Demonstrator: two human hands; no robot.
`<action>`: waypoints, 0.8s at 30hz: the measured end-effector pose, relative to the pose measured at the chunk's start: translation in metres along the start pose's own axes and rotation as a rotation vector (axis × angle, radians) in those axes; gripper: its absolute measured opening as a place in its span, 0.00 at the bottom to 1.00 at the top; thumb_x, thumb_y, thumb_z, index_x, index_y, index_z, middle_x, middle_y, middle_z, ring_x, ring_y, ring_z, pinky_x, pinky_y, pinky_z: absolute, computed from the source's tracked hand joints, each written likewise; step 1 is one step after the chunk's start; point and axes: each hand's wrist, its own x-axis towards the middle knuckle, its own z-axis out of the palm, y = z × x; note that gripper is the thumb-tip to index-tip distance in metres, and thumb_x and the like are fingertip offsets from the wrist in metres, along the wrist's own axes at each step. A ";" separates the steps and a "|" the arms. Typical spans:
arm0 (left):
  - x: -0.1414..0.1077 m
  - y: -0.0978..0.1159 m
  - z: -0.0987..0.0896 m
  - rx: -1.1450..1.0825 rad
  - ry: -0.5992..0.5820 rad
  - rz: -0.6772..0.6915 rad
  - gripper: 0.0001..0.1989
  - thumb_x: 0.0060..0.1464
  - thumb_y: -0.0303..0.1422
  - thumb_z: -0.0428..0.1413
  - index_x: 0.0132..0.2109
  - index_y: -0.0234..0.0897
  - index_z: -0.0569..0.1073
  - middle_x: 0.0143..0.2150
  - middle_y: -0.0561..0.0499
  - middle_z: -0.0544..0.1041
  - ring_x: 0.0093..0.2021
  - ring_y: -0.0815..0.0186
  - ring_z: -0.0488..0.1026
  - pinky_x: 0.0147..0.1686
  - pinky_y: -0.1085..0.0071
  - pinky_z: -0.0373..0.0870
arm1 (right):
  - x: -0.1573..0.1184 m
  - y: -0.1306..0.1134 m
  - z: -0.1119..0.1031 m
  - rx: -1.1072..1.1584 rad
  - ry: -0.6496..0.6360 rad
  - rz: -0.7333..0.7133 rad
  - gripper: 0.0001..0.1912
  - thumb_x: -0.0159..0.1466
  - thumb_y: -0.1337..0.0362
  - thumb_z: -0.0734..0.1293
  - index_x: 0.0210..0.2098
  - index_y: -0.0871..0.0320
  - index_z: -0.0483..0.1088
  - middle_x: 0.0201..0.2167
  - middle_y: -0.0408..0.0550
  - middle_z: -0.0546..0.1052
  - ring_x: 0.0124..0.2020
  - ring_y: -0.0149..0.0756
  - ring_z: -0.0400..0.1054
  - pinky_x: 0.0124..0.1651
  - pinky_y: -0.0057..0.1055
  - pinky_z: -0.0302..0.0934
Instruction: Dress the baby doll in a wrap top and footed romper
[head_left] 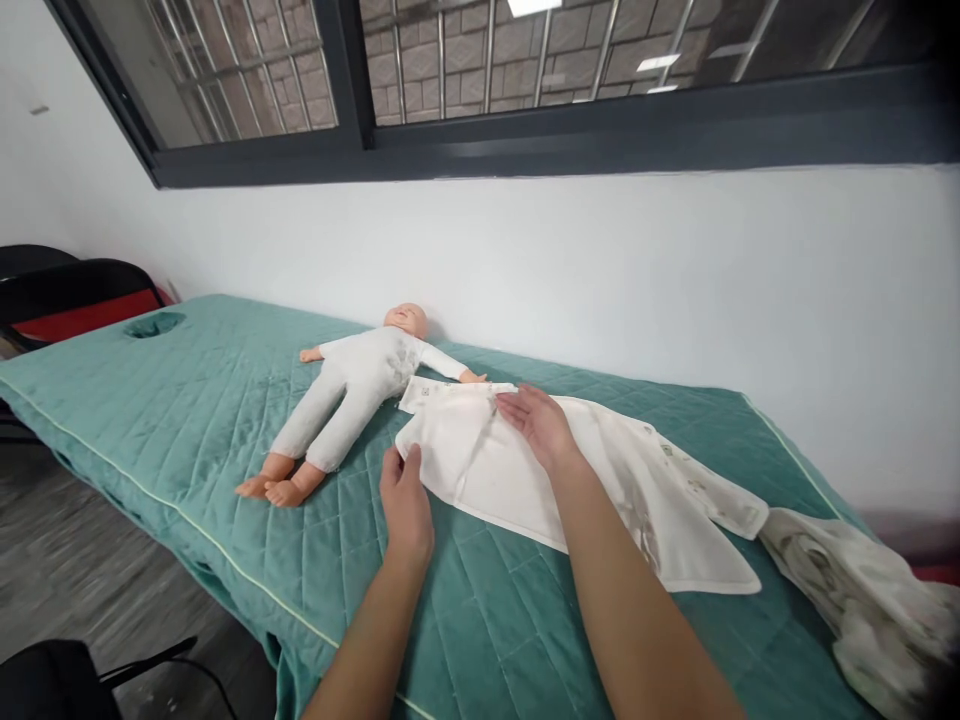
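"On the green bed cover (225,400), what's up?"
"White garment (517,475), laid out right of the doll (371,362). Step looks like spreading it flat."
"Grip?"
"Left hand (407,508): thumb and fingers seem closed on its left end. Right hand (541,425): fingers at the upper edge; pinching or just resting, can't tell."
"Next move?"
"Probably calls for evening those edges, light touch."
"Containers?"
"None visible; crumpled cloth (847,590) beside its right end."

The left hand (407,510), right hand (543,428) and both forearms (626,580) are bare.
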 end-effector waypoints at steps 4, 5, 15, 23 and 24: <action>-0.003 -0.001 -0.002 0.291 0.045 0.190 0.23 0.59 0.33 0.52 0.61 0.39 0.64 0.62 0.41 0.60 0.62 0.59 0.64 0.60 0.62 0.65 | -0.007 0.005 0.006 0.063 -0.103 -0.053 0.18 0.55 0.64 0.71 0.44 0.56 0.68 0.44 0.52 0.80 0.48 0.39 0.75 0.52 0.38 0.69; -0.005 0.000 -0.002 0.346 0.040 0.255 0.23 0.59 0.31 0.52 0.61 0.38 0.63 0.63 0.40 0.60 0.63 0.58 0.62 0.62 0.59 0.62 | -0.007 0.007 0.007 0.010 -0.145 -0.112 0.18 0.56 0.62 0.71 0.46 0.55 0.69 0.48 0.51 0.78 0.51 0.39 0.73 0.54 0.39 0.68; -0.015 0.000 0.007 0.615 -0.344 0.594 0.14 0.58 0.22 0.47 0.46 0.39 0.72 0.46 0.47 0.75 0.49 0.59 0.70 0.51 0.61 0.68 | 0.005 0.034 0.013 -0.698 -0.101 -0.471 0.12 0.58 0.65 0.65 0.41 0.56 0.74 0.50 0.52 0.73 0.55 0.43 0.63 0.64 0.46 0.53; -0.020 0.009 0.011 0.999 -0.403 0.463 0.11 0.61 0.28 0.47 0.42 0.39 0.74 0.40 0.47 0.77 0.43 0.57 0.72 0.42 0.62 0.65 | -0.003 0.034 0.019 -1.199 -0.014 -0.531 0.23 0.67 0.55 0.59 0.57 0.59 0.66 0.59 0.56 0.64 0.57 0.48 0.56 0.63 0.42 0.51; -0.020 0.009 0.011 1.014 -0.407 0.456 0.11 0.61 0.28 0.47 0.42 0.39 0.74 0.40 0.47 0.77 0.43 0.57 0.72 0.42 0.62 0.65 | -0.002 0.034 0.019 -1.245 -0.001 -0.517 0.25 0.67 0.54 0.59 0.59 0.60 0.64 0.60 0.56 0.63 0.58 0.48 0.55 0.63 0.42 0.52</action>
